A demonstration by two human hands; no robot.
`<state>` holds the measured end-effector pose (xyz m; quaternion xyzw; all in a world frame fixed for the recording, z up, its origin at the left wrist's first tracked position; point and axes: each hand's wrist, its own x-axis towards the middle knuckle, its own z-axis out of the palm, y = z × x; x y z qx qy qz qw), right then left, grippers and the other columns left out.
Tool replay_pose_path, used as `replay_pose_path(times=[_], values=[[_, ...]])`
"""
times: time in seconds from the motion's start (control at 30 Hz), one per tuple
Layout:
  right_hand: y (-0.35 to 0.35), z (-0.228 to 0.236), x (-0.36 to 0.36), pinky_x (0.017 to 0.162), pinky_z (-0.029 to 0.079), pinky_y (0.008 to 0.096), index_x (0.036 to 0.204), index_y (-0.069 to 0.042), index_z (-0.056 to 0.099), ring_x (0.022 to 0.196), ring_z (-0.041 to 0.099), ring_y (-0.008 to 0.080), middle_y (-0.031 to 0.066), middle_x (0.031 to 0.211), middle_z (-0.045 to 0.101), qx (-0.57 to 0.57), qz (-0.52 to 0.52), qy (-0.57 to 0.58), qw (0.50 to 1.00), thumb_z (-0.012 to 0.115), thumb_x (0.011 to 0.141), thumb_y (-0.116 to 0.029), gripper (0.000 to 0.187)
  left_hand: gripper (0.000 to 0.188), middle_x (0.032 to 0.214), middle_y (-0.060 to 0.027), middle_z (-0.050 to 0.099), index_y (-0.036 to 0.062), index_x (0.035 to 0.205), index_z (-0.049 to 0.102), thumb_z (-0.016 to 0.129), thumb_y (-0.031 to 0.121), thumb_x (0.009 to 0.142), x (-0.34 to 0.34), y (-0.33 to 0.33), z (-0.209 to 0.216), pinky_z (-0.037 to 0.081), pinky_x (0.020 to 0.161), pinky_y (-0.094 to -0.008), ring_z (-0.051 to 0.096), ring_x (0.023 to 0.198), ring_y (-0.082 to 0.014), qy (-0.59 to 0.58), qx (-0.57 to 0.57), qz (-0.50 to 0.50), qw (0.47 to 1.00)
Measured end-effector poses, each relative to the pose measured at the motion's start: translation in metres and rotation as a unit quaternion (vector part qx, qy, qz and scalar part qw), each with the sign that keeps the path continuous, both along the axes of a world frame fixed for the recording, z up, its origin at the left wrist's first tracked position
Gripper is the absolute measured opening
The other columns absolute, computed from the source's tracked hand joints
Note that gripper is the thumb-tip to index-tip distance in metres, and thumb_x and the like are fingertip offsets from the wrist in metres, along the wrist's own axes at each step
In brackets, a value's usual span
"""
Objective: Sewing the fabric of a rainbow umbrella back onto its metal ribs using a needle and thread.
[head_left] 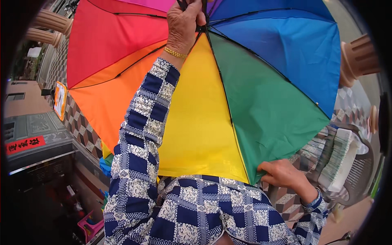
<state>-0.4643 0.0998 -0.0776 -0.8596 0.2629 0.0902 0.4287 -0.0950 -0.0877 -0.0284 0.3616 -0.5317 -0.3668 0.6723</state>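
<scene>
A rainbow-coloured umbrella [196,118] is spread wide in front of me, its inner side with the black ribs facing me. My left hand [182,30], with a gold bracelet at the wrist, is closed round the black shaft near the hub, at the top of the view. My right hand [281,173] pinches the lower edge of the green panel, close to where it meets the yellow one. The yellow panel's edge lies against my blue and white checked clothing. The canopy hides much of what is beyond it.
Stacked folded cloth or sheets [337,161] lie on a grey chair [359,175] at the right. Columns [359,61] stand at both sides. A dark opening with a pink plastic item [89,226] is at lower left. Patterned tiles [79,122] cover the floor.
</scene>
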Motion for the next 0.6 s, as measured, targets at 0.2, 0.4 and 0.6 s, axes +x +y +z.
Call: replay_pose_path(times=[0.2,0.4,0.6], values=[[0.007,-0.017,-0.004,0.054,0.045,0.0427,0.08,-0.009,0.054,0.064,0.059,0.031,0.0093,0.065,0.056,-0.066,-0.011,-0.041,0.997,0.06,0.071,-0.013,0.011,0.018,0.086,-0.0042,0.065,0.0049,0.106,0.058,0.051,0.014,0.092,-0.022,0.004,0.009,0.044,0.05,-0.0194,0.056,0.056,-0.0071,0.059,0.03,0.021,0.998],[-0.003,-0.017,-0.023,0.051,0.044,0.0407,0.072,-0.008,0.052,0.062,0.057,0.0298,0.0091,0.062,0.053,-0.139,-0.056,-0.079,0.986,0.059,0.07,-0.009,0.008,0.018,0.084,-0.006,0.065,0.0047,0.1,0.058,0.05,0.019,0.093,-0.011,-0.013,0.03,0.051,0.058,-0.023,0.063,0.065,-0.0116,0.087,-0.051,0.006,0.995],[-0.06,-0.004,-0.07,0.054,0.044,0.0387,0.072,-0.005,0.054,0.063,0.057,0.0307,0.0118,0.064,0.054,-0.308,-0.186,-0.075,0.93,0.057,0.068,-0.002,0.005,0.015,0.083,-0.0066,0.065,0.0054,0.096,0.058,0.05,0.017,0.093,-0.013,-0.026,0.063,0.052,0.058,-0.0254,0.064,0.066,-0.0149,0.134,-0.088,0.049,0.986]])
